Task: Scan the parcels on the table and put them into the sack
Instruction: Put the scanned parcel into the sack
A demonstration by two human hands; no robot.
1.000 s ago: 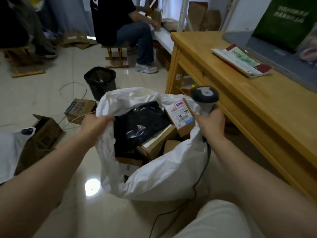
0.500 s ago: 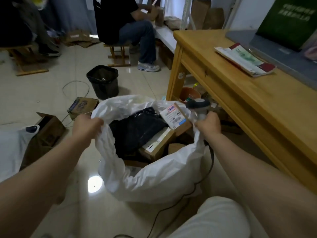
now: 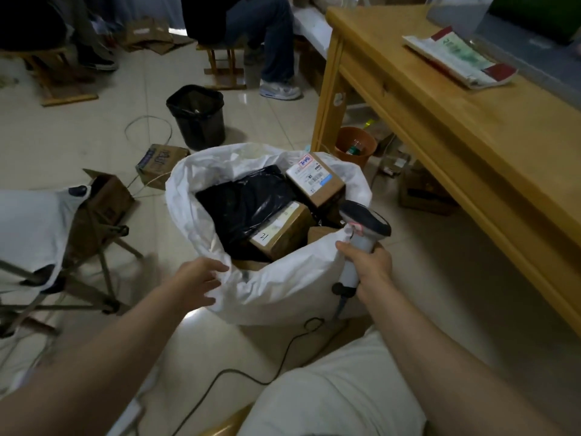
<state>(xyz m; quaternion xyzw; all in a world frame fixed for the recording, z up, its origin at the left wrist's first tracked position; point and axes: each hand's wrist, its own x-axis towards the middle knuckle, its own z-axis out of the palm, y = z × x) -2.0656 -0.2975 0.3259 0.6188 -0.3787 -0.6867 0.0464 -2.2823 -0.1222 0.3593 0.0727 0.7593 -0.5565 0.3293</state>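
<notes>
Gripping the scanner [image 3: 364,228] by its handle, your right hand [image 3: 369,267] sits against the rim of the sack [image 3: 283,294]. Your left hand [image 3: 201,280] lies with loose, straight fingers on the near rim. The thin cloth looks limp and slippery, and the load is likely heavy, so bunch the rim in a fist. The sack stands on the tiled floor [image 3: 94,127] just beside the wooden table [image 3: 471,146], holding a black poly bag [image 3: 248,199] and cardboard boxes [image 3: 317,180]. A flat parcel [image 3: 459,58] lies on the table.

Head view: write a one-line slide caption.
Right hand grips a scanner; left hand touches the rim of a parcel-filled white sack.
</notes>
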